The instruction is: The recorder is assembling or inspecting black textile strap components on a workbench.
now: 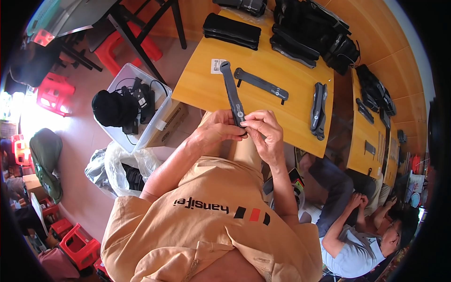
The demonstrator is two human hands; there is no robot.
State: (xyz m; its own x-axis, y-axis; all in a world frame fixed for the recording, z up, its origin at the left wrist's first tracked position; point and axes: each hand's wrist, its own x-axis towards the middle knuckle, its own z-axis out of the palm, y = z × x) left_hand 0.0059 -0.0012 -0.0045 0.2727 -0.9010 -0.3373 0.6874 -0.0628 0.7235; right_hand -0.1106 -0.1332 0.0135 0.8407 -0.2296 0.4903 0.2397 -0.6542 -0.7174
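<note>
Both hands hold one long black strap (pixel 233 94): the left hand (pixel 213 134) has its grip closed around the near end, and the right hand (pixel 265 134) pinches that same end with its fingertips (pixel 248 124). The strap's near end is hidden by the fingers, and its far end lies over the yellow tabletop (pixel 206 89), just beside a white paper tag (pixel 217 66). More black straps (pixel 260 83) lie flat farther back, and the dark pile (pixel 314 28) at the far edge is too jumbled to tell apart.

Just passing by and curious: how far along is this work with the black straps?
Seemingly done: stacked black straps at the wooden table's far edge. In hand: left hand and right hand pinch one long black strap. Apparently left: two loose straps nearby.
</note>
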